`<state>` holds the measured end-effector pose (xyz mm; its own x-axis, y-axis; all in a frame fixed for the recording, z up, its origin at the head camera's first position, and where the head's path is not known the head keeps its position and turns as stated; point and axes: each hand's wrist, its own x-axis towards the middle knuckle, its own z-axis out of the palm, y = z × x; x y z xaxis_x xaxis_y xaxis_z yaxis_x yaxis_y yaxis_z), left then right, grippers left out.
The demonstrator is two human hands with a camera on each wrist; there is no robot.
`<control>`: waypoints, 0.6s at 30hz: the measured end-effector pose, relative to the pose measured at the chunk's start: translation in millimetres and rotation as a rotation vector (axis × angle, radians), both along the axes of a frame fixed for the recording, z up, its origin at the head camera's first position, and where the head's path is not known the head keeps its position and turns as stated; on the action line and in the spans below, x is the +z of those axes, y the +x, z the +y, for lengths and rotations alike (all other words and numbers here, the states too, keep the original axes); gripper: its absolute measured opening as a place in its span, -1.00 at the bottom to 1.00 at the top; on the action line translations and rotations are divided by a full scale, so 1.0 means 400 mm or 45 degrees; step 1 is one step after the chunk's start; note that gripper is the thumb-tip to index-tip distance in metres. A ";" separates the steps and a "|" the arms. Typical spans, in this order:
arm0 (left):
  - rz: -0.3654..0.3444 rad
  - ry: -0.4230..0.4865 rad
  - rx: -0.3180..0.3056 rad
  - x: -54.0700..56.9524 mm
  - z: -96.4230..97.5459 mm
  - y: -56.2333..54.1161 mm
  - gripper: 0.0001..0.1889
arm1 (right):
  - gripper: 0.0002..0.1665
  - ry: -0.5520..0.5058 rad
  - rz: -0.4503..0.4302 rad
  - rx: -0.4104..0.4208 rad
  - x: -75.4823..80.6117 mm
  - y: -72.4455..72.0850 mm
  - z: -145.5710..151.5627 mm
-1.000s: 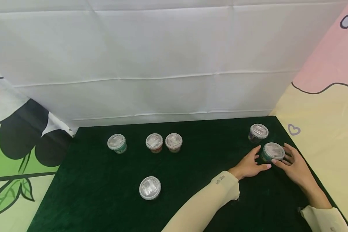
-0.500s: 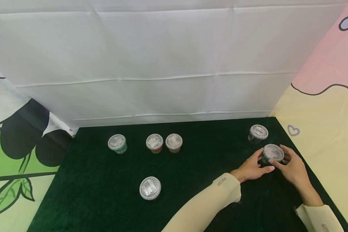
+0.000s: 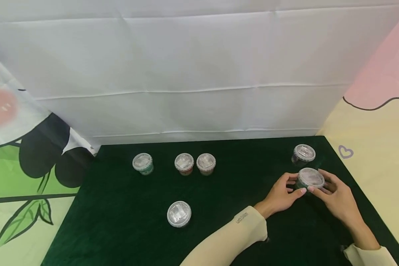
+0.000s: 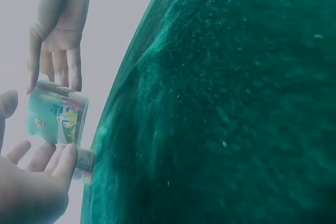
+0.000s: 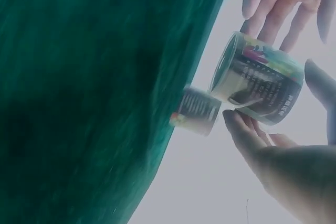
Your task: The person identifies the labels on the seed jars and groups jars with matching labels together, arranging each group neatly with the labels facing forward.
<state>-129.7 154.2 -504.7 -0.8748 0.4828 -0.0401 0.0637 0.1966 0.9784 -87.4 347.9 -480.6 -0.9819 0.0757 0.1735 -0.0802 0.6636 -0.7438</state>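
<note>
Looks like the carrying step to me: the left hand (image 3: 280,195) and right hand (image 3: 340,197) have a lidded tub (image 3: 311,178) between them, fingers and thumbs wrapped on opposite sides, so I'd call the grip clamped from both ends. It's at the right of the green worktop (image 3: 246,188), just on the near side of a dark tub (image 3: 304,153), and its base shows in the right wrist view, so probably lifted. Next move calls for even pressure, lid level, and clearance from that neighbor, imo.

nearer right tub (image 3: 311,177) | farther right tub (image 3: 304,153): just behind | four tubs (image 3: 179,214): left, on table (image 3: 119,229)
</note>
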 end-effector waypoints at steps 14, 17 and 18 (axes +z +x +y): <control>0.074 0.030 0.075 -0.009 -0.127 -0.001 -0.51 | -0.25 -0.143 -0.040 0.245 0.016 0.009 -0.092; 0.074 0.012 0.044 -0.008 -0.157 0.002 -0.42 | -0.25 -0.178 -0.067 0.299 0.022 0.009 -0.110; 0.072 0.012 0.026 -0.007 -0.167 0.002 -0.39 | -0.25 -0.190 -0.071 0.318 0.023 0.008 -0.115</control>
